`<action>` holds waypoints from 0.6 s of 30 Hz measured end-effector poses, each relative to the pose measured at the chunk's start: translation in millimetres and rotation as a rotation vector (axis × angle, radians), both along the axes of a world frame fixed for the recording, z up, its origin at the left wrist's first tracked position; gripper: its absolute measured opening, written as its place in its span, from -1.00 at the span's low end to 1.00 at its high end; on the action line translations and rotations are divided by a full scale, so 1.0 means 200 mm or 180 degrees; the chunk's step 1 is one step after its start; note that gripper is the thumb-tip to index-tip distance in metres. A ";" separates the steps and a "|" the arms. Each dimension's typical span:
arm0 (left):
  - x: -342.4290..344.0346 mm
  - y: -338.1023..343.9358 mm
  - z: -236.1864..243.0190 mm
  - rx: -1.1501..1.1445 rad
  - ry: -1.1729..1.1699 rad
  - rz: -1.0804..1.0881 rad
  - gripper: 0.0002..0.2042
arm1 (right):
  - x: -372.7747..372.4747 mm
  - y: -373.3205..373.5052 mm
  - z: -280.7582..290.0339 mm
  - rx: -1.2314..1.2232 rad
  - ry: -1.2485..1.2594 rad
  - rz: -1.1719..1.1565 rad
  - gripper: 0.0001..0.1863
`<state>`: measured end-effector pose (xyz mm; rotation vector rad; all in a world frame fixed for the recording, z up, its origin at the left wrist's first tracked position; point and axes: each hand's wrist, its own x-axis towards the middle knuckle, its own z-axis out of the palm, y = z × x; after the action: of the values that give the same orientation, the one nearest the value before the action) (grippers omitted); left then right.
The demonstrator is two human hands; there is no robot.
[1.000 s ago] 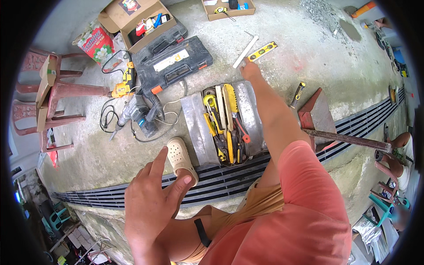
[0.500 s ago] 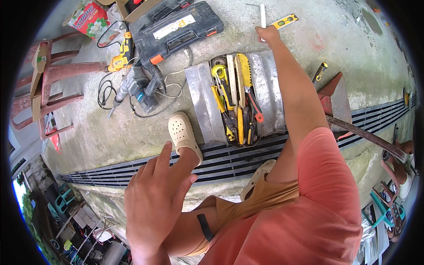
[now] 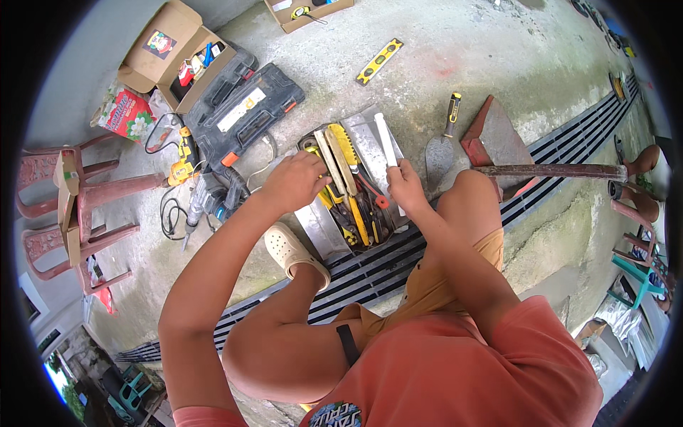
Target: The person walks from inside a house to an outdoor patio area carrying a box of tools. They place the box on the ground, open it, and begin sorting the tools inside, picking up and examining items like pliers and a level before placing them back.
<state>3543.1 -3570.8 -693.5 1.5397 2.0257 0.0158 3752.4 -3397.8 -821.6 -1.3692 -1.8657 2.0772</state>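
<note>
An opened metal toolbox (image 3: 331, 238) stands in front of me, its lids folded out to both sides. It is packed with yellow-handled tools, two wooden sticks, a yellow saw (image 3: 343, 144) and a cutter with a red end (image 3: 382, 202). My left hand (image 3: 295, 183) reaches over the box's left side, fingers loosely bent above the tools; the fingertips are partly hidden. My right hand (image 3: 407, 186) is closed round a slim white stick-like tool (image 3: 385, 139) held upright over the right lid. Farther off, a yellow spirit level (image 3: 380, 62) lies on the concrete.
A trowel (image 3: 440, 158) and a red-edged board (image 3: 498, 139) lie to the right, with a long bar (image 3: 555, 171). At left are a black tool case (image 3: 245, 107), a rotary hammer (image 3: 206, 199), a yellow drill (image 3: 185, 160) and red chairs (image 3: 117, 188). A drain grate (image 3: 249, 309) runs near my feet.
My right hand has drawn back from beside the spirit level to the toolbox, carrying the white tool. My left hand has moved forward from near my leg to the toolbox's left side.
</note>
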 end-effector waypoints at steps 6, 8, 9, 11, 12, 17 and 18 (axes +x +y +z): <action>-0.26 0.32 -0.71 0.0552 0.0819 -0.0291 -0.61 | 0.11 0.04 -0.26 0.0444 -0.0398 0.0163 -0.41; -0.28 0.33 -0.82 -0.0115 0.0689 -0.0319 -0.53 | 0.16 0.02 -0.27 0.0758 -0.0351 0.0285 -0.55; -0.29 0.31 -0.85 0.0104 0.0358 -0.0097 -0.62 | 0.18 0.01 -0.26 0.0971 -0.0022 0.0294 -0.62; -0.30 0.27 -0.87 0.0257 0.0275 -0.0255 -0.71 | 0.19 0.03 -0.20 0.1015 -0.0036 0.0139 -0.63; -0.30 0.24 -0.87 0.0541 0.0187 -0.0341 -0.75 | 0.18 0.05 -0.15 0.0976 -0.0175 0.0040 -0.62; -0.28 0.15 -0.87 0.1028 0.0144 -0.0148 -0.82 | -0.32 0.65 0.15 0.0429 0.1338 0.0467 -0.42; -0.27 0.15 -0.87 0.1142 0.0212 -0.0142 -0.81 | -0.47 0.80 0.22 0.0717 0.1100 0.0621 -0.34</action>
<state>3489.6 -3541.6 -867.8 1.8223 2.1245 0.3310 3658.0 -3237.0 -776.9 -0.7518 -2.0620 1.9495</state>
